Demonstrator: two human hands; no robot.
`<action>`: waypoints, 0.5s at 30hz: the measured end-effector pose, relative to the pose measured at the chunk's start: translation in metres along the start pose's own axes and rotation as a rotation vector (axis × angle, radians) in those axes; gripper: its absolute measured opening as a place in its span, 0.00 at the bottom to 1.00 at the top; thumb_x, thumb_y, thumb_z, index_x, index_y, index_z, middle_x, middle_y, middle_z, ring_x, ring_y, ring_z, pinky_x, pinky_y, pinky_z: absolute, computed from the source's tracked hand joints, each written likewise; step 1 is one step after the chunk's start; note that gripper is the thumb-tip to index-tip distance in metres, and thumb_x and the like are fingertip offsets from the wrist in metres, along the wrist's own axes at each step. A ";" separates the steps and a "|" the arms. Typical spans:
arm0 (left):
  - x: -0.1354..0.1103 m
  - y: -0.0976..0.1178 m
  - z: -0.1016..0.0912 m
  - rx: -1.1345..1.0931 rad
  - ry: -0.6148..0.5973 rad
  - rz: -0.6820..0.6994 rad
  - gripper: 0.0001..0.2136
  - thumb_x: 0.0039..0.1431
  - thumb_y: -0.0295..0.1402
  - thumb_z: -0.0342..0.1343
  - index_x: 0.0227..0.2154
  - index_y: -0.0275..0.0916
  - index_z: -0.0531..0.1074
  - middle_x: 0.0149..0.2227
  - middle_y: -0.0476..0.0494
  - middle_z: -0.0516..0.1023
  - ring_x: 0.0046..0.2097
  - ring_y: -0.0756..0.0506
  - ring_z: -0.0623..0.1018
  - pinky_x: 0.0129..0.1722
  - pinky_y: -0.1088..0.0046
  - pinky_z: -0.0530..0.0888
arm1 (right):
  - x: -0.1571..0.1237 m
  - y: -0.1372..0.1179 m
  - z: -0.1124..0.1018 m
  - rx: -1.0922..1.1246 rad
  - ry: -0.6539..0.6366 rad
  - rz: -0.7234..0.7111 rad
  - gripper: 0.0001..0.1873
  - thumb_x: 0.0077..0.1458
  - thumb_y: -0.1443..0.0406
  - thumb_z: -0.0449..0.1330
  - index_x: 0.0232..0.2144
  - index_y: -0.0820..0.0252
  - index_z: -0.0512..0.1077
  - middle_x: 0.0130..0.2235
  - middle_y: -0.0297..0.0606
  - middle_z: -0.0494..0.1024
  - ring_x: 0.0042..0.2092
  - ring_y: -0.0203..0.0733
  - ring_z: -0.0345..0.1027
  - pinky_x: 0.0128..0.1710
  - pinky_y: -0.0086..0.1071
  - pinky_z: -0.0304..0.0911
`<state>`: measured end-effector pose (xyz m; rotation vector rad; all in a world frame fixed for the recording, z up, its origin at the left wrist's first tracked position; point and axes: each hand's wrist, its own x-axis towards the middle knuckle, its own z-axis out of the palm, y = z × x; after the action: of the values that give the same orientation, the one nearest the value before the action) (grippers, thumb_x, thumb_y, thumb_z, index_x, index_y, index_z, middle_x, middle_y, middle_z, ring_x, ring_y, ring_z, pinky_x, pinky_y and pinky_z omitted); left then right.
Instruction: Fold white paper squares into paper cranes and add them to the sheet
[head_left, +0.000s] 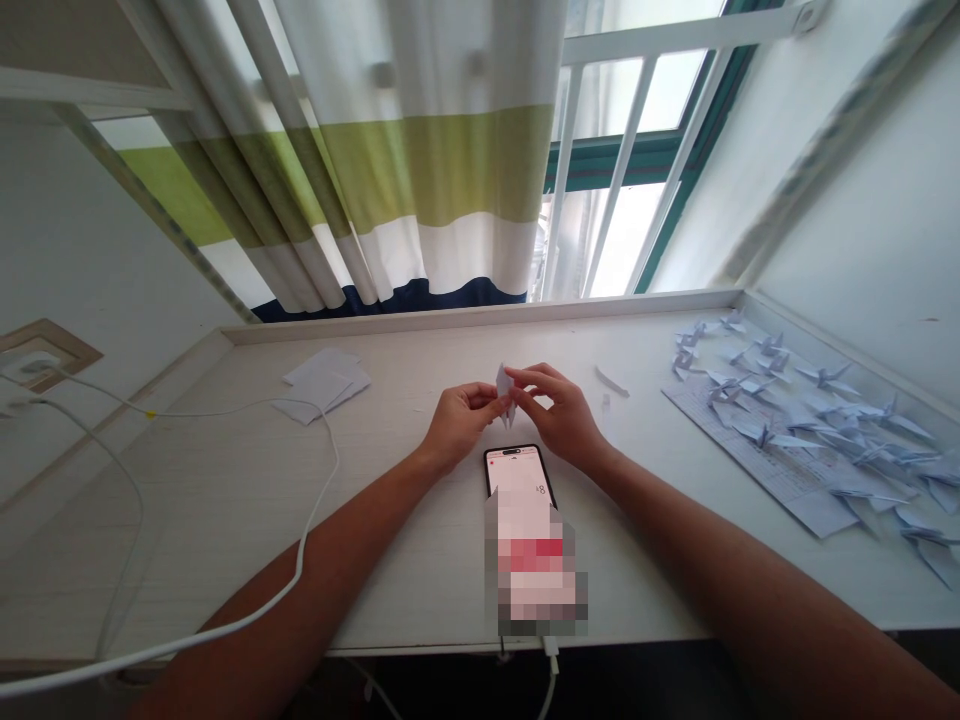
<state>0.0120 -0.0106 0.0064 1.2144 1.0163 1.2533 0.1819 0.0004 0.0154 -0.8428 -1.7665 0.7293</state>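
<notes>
So, head view: left hand [459, 422] and right hand [556, 408] both pinch a narrow, seemingly half-folded white paper piece [502, 382] just beyond the black-framed phone [523, 500], finished-looking white paper birds [780, 438] to its right, flat white sheets [324, 385], probably still unfolded, left.

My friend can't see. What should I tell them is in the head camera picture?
A left hand and right hand hold a folded paper over a white desk, beyond a phone. Paper cranes crowd the right side; sheets lie on the left.
</notes>
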 end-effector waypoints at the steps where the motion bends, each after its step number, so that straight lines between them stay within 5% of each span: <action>1: 0.000 0.000 0.000 -0.007 0.003 0.001 0.16 0.46 0.41 0.72 0.33 0.36 0.81 0.33 0.41 0.84 0.35 0.45 0.80 0.37 0.69 0.73 | 0.000 0.000 0.000 0.006 -0.003 -0.001 0.15 0.60 0.62 0.63 0.49 0.49 0.79 0.41 0.39 0.77 0.42 0.42 0.74 0.42 0.39 0.75; 10: -0.002 -0.003 0.001 0.021 -0.061 0.066 0.15 0.49 0.41 0.71 0.34 0.35 0.81 0.34 0.40 0.84 0.37 0.43 0.82 0.41 0.66 0.76 | 0.002 0.004 0.001 0.342 -0.002 0.270 0.17 0.49 0.55 0.72 0.39 0.57 0.79 0.42 0.41 0.82 0.43 0.47 0.78 0.49 0.47 0.74; 15: 0.000 -0.001 0.000 0.008 -0.029 0.027 0.16 0.45 0.41 0.73 0.33 0.35 0.81 0.33 0.40 0.85 0.36 0.43 0.82 0.41 0.66 0.76 | 0.003 0.003 0.001 0.298 0.027 0.157 0.14 0.52 0.54 0.70 0.36 0.56 0.79 0.41 0.40 0.82 0.44 0.47 0.77 0.51 0.47 0.73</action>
<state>0.0121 -0.0105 0.0052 1.2529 0.9882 1.2504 0.1808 0.0041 0.0143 -0.7876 -1.5307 1.0509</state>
